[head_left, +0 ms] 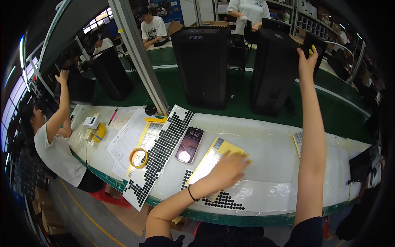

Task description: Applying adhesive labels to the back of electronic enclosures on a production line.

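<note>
My left hand (228, 169) is over a yellow label sheet (210, 158) on the worktable, fingers stretched out and slightly blurred. Yellow covers sit on some of its fingertips. Partly under that sheet lies a white sheet with round black pads (224, 201). My right arm reaches far forward; the right hand (307, 61) is at a black box-shaped unit (317, 49), its fingers apart, two of them tipped in yellow. Whether it presses on that unit I cannot tell. Just left of it stands a tall black computer-tower-like case (271, 70).
Another black case (205, 68) stands on the green conveyor (164, 82). On the table lie a phone (189, 145), a long sheet of black pads (164, 148), a yellow tape roll (138, 158) and papers (127, 140). A metal post (140, 57) rises behind. A co-worker (57, 140) sits at left.
</note>
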`<state>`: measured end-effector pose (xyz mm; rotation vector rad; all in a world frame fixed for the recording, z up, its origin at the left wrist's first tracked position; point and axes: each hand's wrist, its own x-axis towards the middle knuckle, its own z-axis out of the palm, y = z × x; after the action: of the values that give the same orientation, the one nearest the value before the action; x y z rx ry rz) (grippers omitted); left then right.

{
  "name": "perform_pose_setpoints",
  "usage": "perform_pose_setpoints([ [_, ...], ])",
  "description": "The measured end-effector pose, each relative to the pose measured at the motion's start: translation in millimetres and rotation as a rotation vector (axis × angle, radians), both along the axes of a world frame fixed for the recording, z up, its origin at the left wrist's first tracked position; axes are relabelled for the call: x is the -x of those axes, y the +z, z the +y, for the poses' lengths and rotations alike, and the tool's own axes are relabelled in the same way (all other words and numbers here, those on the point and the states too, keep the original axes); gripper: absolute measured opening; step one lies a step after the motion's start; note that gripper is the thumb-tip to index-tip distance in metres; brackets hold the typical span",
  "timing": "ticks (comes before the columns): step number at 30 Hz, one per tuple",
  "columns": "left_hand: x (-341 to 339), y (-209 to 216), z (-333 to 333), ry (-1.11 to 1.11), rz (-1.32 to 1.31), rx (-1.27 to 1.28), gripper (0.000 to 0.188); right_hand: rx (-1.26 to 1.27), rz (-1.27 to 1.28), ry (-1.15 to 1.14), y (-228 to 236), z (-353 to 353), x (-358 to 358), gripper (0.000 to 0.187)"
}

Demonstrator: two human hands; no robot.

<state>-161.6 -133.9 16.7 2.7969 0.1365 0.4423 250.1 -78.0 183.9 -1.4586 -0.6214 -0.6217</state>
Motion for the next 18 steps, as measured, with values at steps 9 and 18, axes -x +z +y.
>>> perform_pose_setpoints([
  [9, -7.2, -35.8, 39.0, 0.476, -0.092, 0.072, 0.061, 0.655, 0.041, 0.764, -185.5, -90.0, 211.7, 0.033],
  [18, -41.0, -30.2, 41.6, 0.498, -0.119, 0.274, 0.074, 0.793, 0.236, 0.872, -209.2, -107.0, 235.6, 0.046],
])
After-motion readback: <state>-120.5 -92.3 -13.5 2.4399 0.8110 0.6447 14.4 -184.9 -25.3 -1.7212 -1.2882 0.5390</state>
